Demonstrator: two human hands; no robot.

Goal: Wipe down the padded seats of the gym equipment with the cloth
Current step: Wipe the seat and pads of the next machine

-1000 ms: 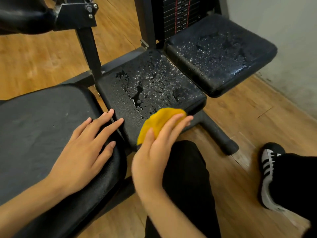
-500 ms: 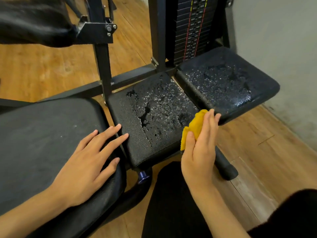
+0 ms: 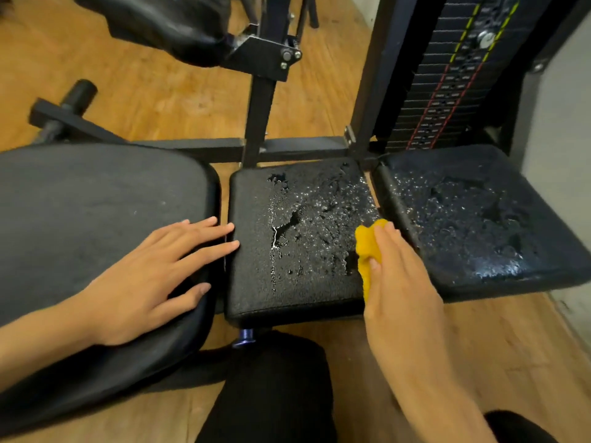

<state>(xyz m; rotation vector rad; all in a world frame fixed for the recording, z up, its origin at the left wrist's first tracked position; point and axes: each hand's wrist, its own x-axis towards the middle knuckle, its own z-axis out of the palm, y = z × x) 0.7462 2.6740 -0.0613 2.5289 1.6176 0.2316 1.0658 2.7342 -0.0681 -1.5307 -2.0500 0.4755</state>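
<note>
Three black padded seats lie side by side. The left pad (image 3: 96,219) looks dry. The middle pad (image 3: 287,282) and the right pad (image 3: 473,219) are beaded with water drops. My left hand (image 3: 153,276) rests flat on the right edge of the left pad, its fingertips reaching the middle pad. My right hand (image 3: 399,282) holds a yellow cloth (image 3: 367,247) at the right edge of the middle pad, thumb on top of the cloth and fingers along it. Most of the cloth is hidden under the hand.
A black steel frame post (image 3: 259,116) rises behind the middle pad. The weight stack (image 3: 447,75) stands at the back right. Another black pad (image 3: 166,24) hangs at top left. Wooden floor (image 3: 160,91) surrounds the machine, a grey wall (image 3: 559,107) is at right, my dark-trousered knee (image 3: 271,394) is below.
My right hand carried the cloth from the middle pad's front edge to its right edge. The view swung so the pads lie square in front. The left hand stayed put.
</note>
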